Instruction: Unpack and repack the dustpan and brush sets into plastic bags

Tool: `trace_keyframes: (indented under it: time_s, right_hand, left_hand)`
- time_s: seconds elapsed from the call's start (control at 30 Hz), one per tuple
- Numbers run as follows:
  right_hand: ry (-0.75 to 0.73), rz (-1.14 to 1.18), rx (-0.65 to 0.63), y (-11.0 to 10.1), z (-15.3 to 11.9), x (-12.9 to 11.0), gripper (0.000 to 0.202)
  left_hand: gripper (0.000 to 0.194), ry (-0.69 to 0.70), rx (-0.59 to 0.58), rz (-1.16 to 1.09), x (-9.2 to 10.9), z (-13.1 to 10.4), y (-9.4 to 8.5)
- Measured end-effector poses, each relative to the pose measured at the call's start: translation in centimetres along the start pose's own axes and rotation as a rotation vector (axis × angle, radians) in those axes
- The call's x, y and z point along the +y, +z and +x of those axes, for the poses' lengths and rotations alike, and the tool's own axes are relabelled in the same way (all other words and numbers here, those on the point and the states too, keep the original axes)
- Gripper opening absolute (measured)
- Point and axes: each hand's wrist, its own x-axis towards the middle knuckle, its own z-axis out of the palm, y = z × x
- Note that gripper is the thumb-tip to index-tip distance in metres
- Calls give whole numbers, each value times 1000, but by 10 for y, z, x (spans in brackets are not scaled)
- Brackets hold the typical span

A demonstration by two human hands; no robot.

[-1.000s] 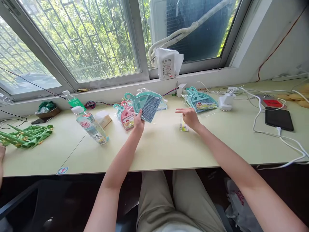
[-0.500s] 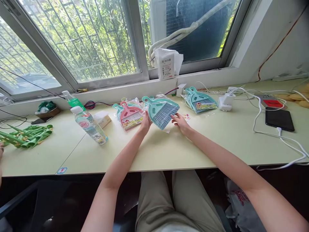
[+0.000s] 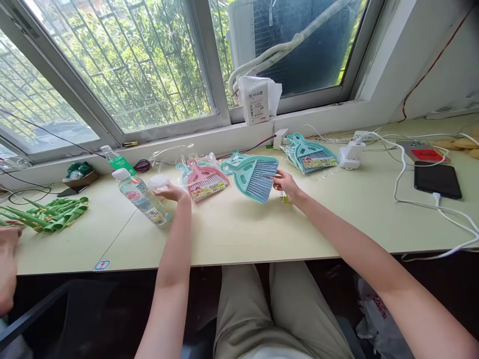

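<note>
A teal hand brush (image 3: 247, 174) with grey bristles is tilted above the table, and my right hand (image 3: 286, 185) grips it by the bristle edge. My left hand (image 3: 172, 191) is off to the left beside a clear bottle (image 3: 144, 197), palm up with fingers stretched out, slightly blurred. Above it a clear plastic wrapper (image 3: 172, 153) appears in the air, apart from the fingers. A wrapped pink brush-and-dustpan set (image 3: 204, 177) lies left of the held brush. Another wrapped teal set (image 3: 310, 154) lies to the right. Below my right hand shows part of a yellow-green card (image 3: 284, 197).
A second bottle with a green label (image 3: 118, 160) stands behind the first. At left, green stalks (image 3: 56, 212) lie near another person's hand (image 3: 9, 237). A white charger (image 3: 351, 154), cables and a black phone (image 3: 437, 180) occupy the right. A white box (image 3: 258, 104) sits on the sill.
My left hand has let go of the brush and moved left towards the bottle. The clear wrapper is off the brush. The other person's hand has come further into view.
</note>
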Motion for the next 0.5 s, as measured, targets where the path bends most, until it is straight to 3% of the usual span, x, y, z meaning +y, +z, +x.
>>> trace_keyframes:
  time_s: [0.1,0.17,0.23,0.3,0.37,0.43,0.5]
  right_hand:
    - [14,32,30,-6,5,4,34]
    - [13,37,27,-6,6,6,35]
    - [1,37,1,-3,4,7,37]
    - [-16,38,-28,2,1,6,39]
    - [-31,32,-38,6,-2,6,41]
    - [-28,3,-18,10,-3,8,40]
    - [9,-55,50,10,-2,12,36]
  left_hand:
    - [74,119,368,432,9,-10,-5]
    - [84,288,373,554,10,-26,4]
    - [74,436,168,468,9,-44,17]
    - [56,396,-152,254,2,-62,31]
    - [42,143,-511,13,-9,-80,45]
    - [40,-158,-836,-89,-23,-98,55]
    - [43,-266,-971,-71,-35,-114,61]
